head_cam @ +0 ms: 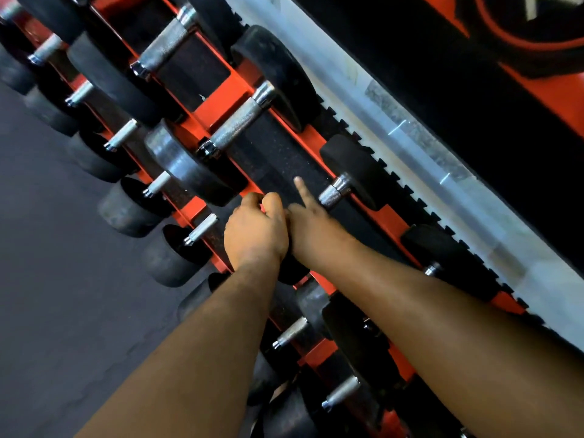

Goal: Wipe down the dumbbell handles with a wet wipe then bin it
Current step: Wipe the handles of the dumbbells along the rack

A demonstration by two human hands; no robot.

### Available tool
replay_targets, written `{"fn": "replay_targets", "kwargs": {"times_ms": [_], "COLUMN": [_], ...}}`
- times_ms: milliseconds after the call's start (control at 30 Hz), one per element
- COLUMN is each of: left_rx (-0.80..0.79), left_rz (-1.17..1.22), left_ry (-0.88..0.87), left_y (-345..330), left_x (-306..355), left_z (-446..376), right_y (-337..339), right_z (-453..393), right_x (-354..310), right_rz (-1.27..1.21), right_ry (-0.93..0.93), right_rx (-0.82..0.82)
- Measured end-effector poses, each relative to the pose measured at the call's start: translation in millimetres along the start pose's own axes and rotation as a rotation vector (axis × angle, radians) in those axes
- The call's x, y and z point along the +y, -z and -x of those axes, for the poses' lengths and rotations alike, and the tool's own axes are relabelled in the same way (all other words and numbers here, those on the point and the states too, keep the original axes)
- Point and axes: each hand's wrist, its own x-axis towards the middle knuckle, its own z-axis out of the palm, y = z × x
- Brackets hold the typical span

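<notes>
Right hand (311, 213) reaches in, index finger straight, the rest hidden; left hand (256, 227) is curled, contents unseen, no wipe visible. The knurled steel dumbbell handle (331, 194) lies just at two o'clock, its axis running eight-to-two.

a red steel rack (221, 104) ran diagonally across the view, its black speckled rubber pads (278, 159) lining the tiers, with dark grey floor (47, 279) on one side and a pale wall strip (410, 131) behind.
</notes>
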Motion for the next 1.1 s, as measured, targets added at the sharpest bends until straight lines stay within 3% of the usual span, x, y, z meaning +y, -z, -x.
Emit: {"fn": "replay_targets", "kwargs": {"times_ms": [133, 267, 433, 533, 667, 733, 833, 1000, 1100], "left_rx": [-0.019, -0.033, -0.045, -0.055, -0.053, -0.052, -0.063, -0.144, -0.246], "left_rz": [-0.011, -0.020, -0.028, -0.033, -0.041, -0.047, -0.049, -0.017, 0.006], "left_ry": [-0.012, -0.003, -0.016, -0.019, -0.024, -0.024, -0.027, -0.007, -0.108], "left_y": [-1, -4, -1, -1, 1, 1, 3, 10, 26], "left_x": [-1, -3, -1, -1, 1, 0, 1, 1, -12], "left_z": [-3, -2, -3, -2, 0, 0, 1, -2, -5], "right_y": [-9, -31, -10, -8, -16, -17, -12, -14, -11], "right_z": [10, 54, 10, 4, 42, 52, 52, 58, 65], "right_x": [0, 5, 5, 13, 42, 49, 32, -10, -24], "right_rz": [-0.001, 0.049, -0.008, -0.030, -0.060, -0.008, 0.040, -0.167, -0.288], "right_ry": [-0.075, -0.157, -0.181, -0.105, 0.061, -0.047, -0.264, -0.487, -0.516], "right_rx": [0.053, 0.246, 0.063, 0.081, 0.233, 0.296, 0.242, 0.176, 0.195]}}
